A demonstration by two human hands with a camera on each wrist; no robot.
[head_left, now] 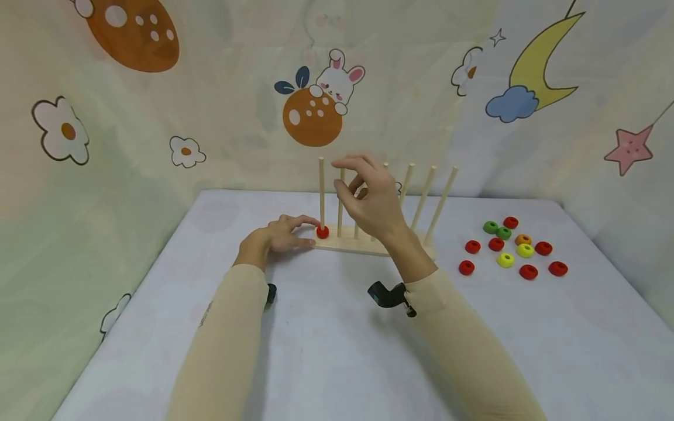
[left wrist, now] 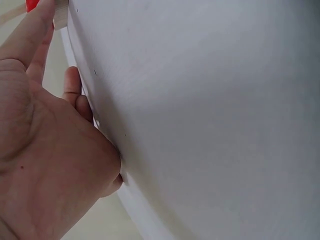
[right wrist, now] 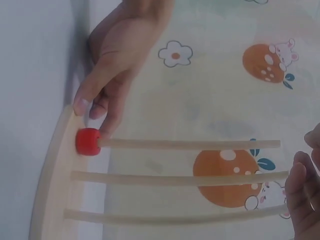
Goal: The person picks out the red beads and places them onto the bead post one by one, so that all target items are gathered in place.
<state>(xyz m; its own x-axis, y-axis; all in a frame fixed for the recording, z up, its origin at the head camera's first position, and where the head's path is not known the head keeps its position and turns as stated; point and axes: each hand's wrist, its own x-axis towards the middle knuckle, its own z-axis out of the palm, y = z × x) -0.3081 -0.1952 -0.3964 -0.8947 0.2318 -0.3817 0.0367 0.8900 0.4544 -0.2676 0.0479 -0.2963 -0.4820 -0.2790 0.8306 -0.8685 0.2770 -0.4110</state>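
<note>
Brace low, line up from above.
Right hand [head_left: 375, 202], thumb and forefinger curved apart, appears empty near the peg tops [head_left: 322, 161]; beyond, the left hand [head_left: 281, 234], fingers extended, touches the base [head_left: 347, 244] beside a red bead [head_left: 323, 233] low on the end peg [head_left: 322, 196]. Steady pressure there should prevent tipping.

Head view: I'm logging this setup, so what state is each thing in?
Rack base: lying flat on the table
Leftmost rod: upright, carrying one bead
Threaded red bead: down at the base
Other rods: no beads visible, some partly hidden
Loose beads: scattered, off the rods
Left grip: extended, touching the base's left end
Right grip: raised, no bead visible in it
</note>
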